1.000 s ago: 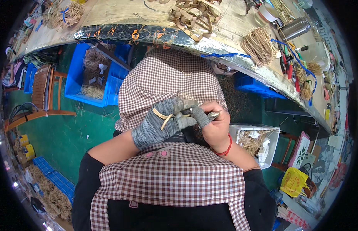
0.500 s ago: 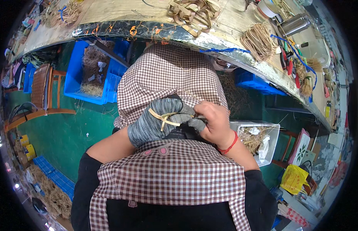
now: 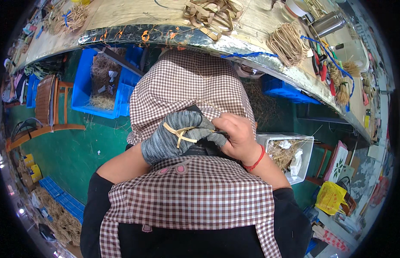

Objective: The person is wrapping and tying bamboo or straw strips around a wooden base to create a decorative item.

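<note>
Over my lap, my left hand [image 3: 172, 139], in a grey knitted glove, is closed around a pale flat strip [image 3: 189, 139] like split cane. Its looped, crossed ends stick out across the back of the glove. My right hand [image 3: 239, 137], bare with a red cord at the wrist, pinches right against the gloved fingertips. A small dark edge shows between the two hands, too hidden to name. Beneath them lies a brown-and-white checked apron [image 3: 191, 81].
Ahead stands a wooden worktable [image 3: 135, 17] with a coil of cane [image 3: 288, 44], flat tan strips [image 3: 213, 15] and red-handled pliers [image 3: 323, 72]. A blue crate [image 3: 81, 92] of straw is left, a clear bin [image 3: 305, 161] of scraps right. A wooden chair [image 3: 62, 99] stands far left.
Both hands stay together over the lap. My right fingers have shifted slightly left against the gloved fingertips, and the dark edge between the hands shows less. The strip has barely moved.
</note>
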Action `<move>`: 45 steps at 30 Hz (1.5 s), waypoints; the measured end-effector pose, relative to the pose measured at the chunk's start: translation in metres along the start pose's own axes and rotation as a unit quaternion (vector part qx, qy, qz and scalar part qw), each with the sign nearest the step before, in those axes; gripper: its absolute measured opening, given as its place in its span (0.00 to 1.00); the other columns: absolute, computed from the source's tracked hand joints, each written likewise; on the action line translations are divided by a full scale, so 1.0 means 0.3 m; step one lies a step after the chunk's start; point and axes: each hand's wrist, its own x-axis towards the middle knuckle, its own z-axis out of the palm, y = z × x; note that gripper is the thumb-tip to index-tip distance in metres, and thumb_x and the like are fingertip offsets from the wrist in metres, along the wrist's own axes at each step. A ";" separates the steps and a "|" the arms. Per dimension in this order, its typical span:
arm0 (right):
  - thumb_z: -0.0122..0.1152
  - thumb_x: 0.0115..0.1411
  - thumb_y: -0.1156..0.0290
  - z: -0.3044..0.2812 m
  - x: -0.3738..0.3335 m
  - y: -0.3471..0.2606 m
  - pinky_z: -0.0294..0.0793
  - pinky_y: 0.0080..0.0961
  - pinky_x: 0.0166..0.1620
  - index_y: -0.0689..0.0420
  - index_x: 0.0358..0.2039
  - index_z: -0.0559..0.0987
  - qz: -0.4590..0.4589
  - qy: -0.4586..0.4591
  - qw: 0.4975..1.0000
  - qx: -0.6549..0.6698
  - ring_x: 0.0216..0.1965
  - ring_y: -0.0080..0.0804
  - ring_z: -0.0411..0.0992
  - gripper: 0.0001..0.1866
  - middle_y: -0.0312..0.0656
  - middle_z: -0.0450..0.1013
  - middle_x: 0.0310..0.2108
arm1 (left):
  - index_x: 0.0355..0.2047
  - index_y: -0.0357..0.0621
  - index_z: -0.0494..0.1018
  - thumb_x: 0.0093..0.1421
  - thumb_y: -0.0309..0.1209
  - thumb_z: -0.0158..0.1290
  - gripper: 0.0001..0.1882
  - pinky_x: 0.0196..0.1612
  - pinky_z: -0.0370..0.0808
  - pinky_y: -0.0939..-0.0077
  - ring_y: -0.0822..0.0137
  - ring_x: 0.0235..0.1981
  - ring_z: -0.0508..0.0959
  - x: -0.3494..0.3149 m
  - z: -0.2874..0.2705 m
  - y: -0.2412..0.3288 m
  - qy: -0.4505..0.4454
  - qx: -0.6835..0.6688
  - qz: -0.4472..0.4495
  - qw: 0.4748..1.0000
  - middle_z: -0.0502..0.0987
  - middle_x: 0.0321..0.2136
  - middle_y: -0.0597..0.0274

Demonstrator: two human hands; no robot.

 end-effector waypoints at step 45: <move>0.60 0.50 0.72 0.005 0.006 -0.008 0.75 0.33 0.32 0.59 0.37 0.74 0.046 -0.012 0.990 0.133 0.28 0.45 0.76 0.13 0.46 0.75 0.29 | 0.42 0.46 0.79 0.59 0.34 0.57 0.12 0.35 0.78 0.73 0.62 0.32 0.81 -0.013 0.021 0.013 -0.003 0.056 -0.014 0.998 0.81 0.35 0.61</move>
